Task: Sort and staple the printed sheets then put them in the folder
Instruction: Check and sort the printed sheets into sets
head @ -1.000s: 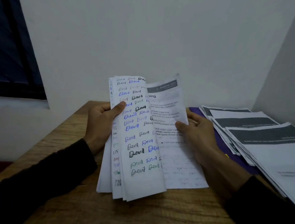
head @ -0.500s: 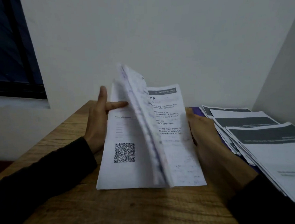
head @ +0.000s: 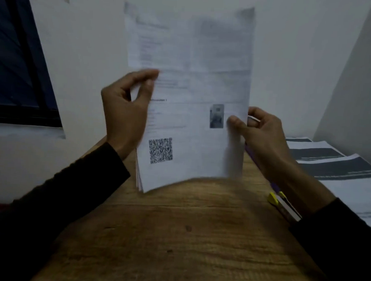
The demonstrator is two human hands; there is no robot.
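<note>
Wooden table (head: 176,242); fanned printouts (head: 332,166) and yellow-tipped stapler (head: 281,205) right.

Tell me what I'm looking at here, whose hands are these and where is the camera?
The camera sits on a person's head and looks forward and down, so you see what they see: their own two arms in dark sleeves. No machine is here, just hands.

The left hand and the right hand each pinch one side of a bundle of printed sheets and hold it up off the wooden table. The front page has a square code and a small picture; the words are too blurry to read.

On the right lie more printed sheets with dark bands, spread out. Near the right wrist is something yellow and white, maybe a stapler, but I can't tell for sure. A purple edge peeks out beside the hand, perhaps the folder.
</note>
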